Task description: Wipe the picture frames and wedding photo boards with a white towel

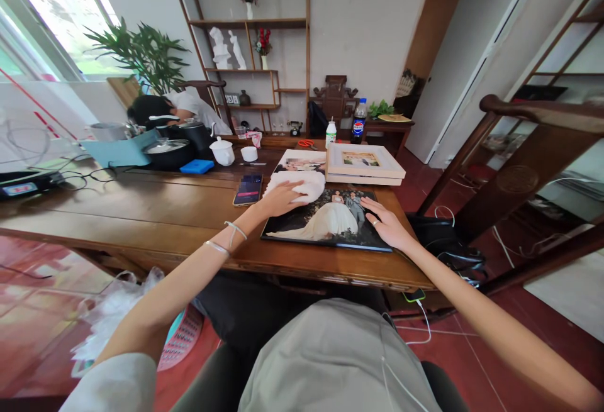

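A large wedding photo panel (325, 220) lies flat near the table's front edge, showing a couple in a white gown and a suit. My left hand (285, 198) rests on a folded white cloth (302, 184) over the panel's upper left, its fingers stretched out. Along the panel's right edge my right hand (384, 223) lies flat, fingers extended, with a ring on one. Behind the cloth is another photo print (302, 159), partly covered. A white framed picture (365, 161) is stacked on a similar white piece at the back right.
Left of the panel lies a phone (248, 190). Behind stand a white bottle (331, 134), a cola bottle (359, 121), red-handled scissors (307, 143) and a white teapot (221, 151). A dark pot (167, 154) and blue box (120, 148) stand left. Another person (191, 107) leans beyond them.
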`<state>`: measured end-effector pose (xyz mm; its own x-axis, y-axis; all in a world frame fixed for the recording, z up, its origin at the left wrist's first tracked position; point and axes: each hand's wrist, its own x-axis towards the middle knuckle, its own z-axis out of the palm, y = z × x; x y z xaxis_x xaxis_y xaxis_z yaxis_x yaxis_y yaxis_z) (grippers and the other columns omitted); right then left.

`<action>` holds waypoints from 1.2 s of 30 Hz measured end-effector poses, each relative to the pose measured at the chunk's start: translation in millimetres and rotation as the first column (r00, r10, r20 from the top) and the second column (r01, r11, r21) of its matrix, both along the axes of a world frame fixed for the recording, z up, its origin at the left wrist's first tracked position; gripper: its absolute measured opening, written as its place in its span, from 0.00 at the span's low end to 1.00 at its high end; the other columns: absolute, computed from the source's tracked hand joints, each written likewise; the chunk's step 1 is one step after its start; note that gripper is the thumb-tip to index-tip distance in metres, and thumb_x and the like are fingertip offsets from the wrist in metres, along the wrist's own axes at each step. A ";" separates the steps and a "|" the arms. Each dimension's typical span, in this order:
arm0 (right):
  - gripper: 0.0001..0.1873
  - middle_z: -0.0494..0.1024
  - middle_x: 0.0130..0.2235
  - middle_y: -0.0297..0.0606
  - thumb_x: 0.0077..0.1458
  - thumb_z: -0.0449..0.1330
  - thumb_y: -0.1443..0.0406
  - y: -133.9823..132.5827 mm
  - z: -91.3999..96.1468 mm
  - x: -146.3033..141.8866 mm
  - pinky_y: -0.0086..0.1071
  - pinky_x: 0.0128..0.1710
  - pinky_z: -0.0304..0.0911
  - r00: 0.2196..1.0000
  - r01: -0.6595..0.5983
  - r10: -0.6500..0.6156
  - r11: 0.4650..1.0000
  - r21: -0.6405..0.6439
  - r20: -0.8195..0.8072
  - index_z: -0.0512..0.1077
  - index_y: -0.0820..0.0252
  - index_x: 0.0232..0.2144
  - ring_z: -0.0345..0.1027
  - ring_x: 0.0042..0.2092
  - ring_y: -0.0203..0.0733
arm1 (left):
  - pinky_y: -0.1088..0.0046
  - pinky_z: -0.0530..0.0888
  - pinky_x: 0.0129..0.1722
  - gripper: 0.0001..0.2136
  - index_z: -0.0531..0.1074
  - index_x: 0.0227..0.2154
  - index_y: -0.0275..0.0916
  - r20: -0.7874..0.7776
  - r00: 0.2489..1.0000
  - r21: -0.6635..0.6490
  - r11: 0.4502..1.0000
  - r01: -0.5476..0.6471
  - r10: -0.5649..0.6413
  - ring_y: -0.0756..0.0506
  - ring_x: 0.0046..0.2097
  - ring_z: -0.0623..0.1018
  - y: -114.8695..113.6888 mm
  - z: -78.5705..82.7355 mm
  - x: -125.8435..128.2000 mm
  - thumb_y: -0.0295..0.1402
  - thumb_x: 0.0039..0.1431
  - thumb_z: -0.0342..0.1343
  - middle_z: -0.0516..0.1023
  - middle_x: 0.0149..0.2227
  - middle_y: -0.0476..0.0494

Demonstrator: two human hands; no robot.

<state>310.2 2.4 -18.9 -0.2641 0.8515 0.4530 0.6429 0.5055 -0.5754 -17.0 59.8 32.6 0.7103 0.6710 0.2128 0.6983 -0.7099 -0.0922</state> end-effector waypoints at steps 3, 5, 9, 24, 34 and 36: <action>0.21 0.66 0.60 0.37 0.58 0.51 0.65 -0.4 0.8 0.0 0.49 0.64 0.45 1.000 0.002 -0.002 1.000 -0.016 -0.002 0.69 0.52 0.53 0.53 0.63 0.45 | 0.59 0.56 0.61 0.17 0.71 0.50 0.38 0.000 1.000 -0.001 1.000 0.003 -0.003 0.41 0.63 0.61 -13.6 -1.1 -0.9 0.40 0.66 0.44 0.63 0.61 0.37; 0.21 0.66 0.59 0.37 0.57 0.51 0.65 -0.7 1.4 0.1 0.49 0.64 0.45 1.000 -0.005 0.005 1.000 -0.022 -0.005 0.69 0.52 0.53 0.52 0.63 0.46 | 0.57 0.55 0.62 0.16 0.72 0.49 0.39 0.000 0.999 -0.012 0.999 0.037 -0.037 0.41 0.63 0.60 -34.7 -1.5 -1.4 0.37 0.66 0.44 0.64 0.60 0.39; 0.21 0.65 0.60 0.36 0.57 0.51 0.64 -1.3 2.1 0.3 0.50 0.64 0.45 1.000 -0.011 0.011 1.000 -0.021 -0.009 0.69 0.51 0.53 0.52 0.63 0.46 | 0.55 0.49 0.64 0.12 0.75 0.44 0.48 -0.003 0.977 -0.042 0.976 0.212 -0.212 0.42 0.66 0.54 -95.3 0.4 3.8 0.33 0.64 0.48 0.58 0.63 0.50; 0.22 0.65 0.60 0.35 0.57 0.51 0.65 -1.1 2.3 0.4 0.50 0.64 0.45 1.000 -0.006 0.006 1.000 -0.019 0.010 0.68 0.50 0.53 0.52 0.63 0.45 | 0.60 0.58 0.61 0.15 0.72 0.48 0.40 -0.009 0.997 0.000 0.997 0.081 -0.081 0.41 0.63 0.61 -26.4 3.0 2.7 0.38 0.66 0.45 0.67 0.58 0.40; 0.22 0.65 0.60 0.35 0.58 0.50 0.65 -0.5 1.2 0.7 0.49 0.64 0.45 1.000 -0.005 0.005 1.000 -0.008 0.022 0.68 0.51 0.54 0.52 0.63 0.45 | 0.51 0.59 0.59 0.15 0.70 0.51 0.40 -0.056 0.998 -0.014 0.999 0.040 -0.040 0.37 0.64 0.58 -35.8 3.6 37.6 0.37 0.66 0.45 0.63 0.61 0.38; 0.22 0.65 0.60 0.35 0.57 0.50 0.65 -0.4 1.0 0.9 0.49 0.64 0.46 1.000 -0.005 0.005 1.000 -0.006 0.019 0.68 0.51 0.54 0.52 0.63 0.46 | 0.51 0.60 0.59 0.15 0.69 0.51 0.44 -0.069 0.993 -0.027 0.995 0.094 -0.095 0.37 0.64 0.58 -70.3 7.3 45.1 0.35 0.65 0.45 0.58 0.63 0.42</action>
